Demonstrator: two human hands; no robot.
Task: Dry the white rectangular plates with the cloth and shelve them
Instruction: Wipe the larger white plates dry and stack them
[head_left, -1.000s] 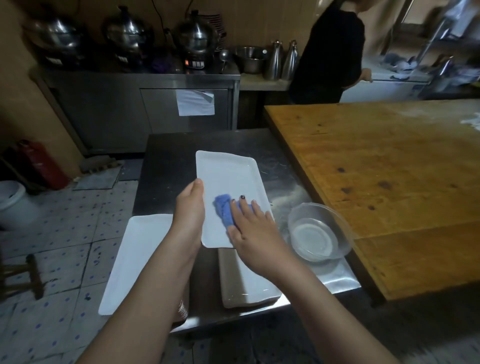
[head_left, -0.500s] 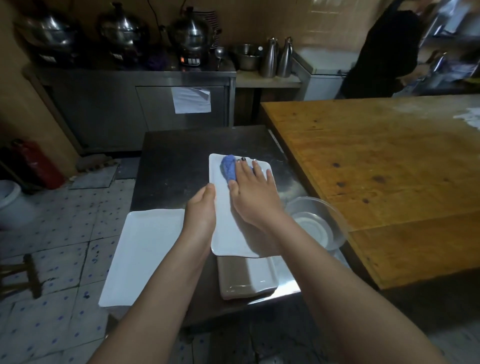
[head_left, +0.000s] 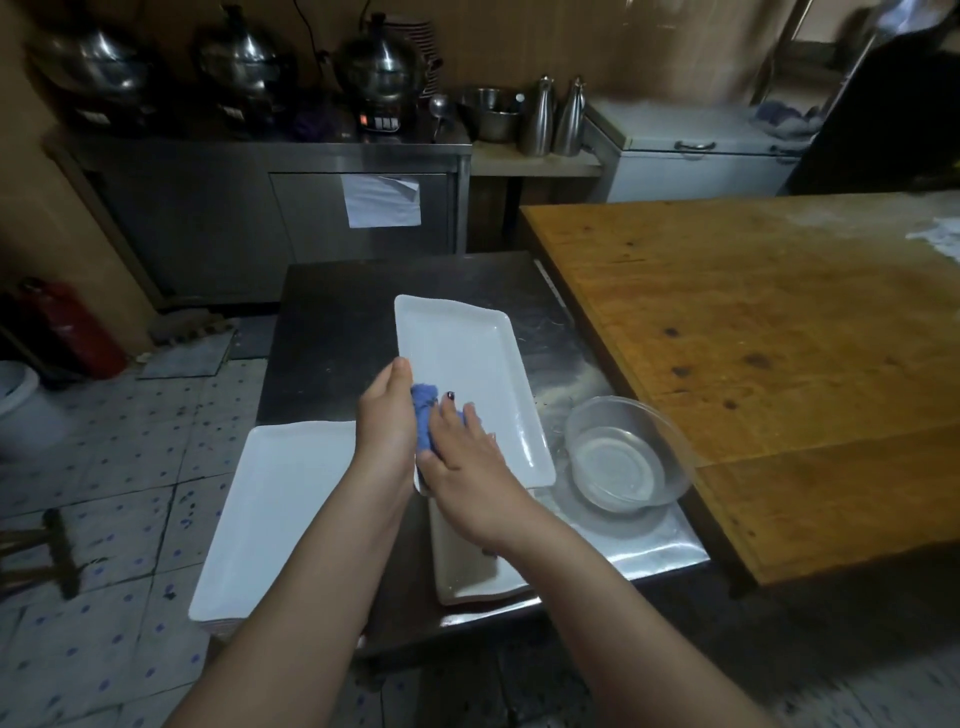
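My left hand (head_left: 385, 423) grips the left edge of a white rectangular plate (head_left: 470, 374), held tilted above the steel table (head_left: 332, 332). My right hand (head_left: 462, 457) presses a blue cloth (head_left: 425, 415) flat onto the plate's near left part, right beside my left thumb. A second white plate (head_left: 275, 514) lies on what looks like a stack at the table's left edge, overhanging the floor. A third plate (head_left: 467, 577) rests on the table under my right forearm, mostly hidden.
A clear glass bowl (head_left: 626, 460) stands right of the held plate, beside a large wooden table (head_left: 779, 332). Steel counter with pots (head_left: 244, 67) at the back. A person in black (head_left: 893, 104) stands far right. A red extinguisher (head_left: 67, 327) is on the tiled floor at left.
My right hand has drawn the cloth back from the plate's far end to its near left part. The person in black has moved further right.
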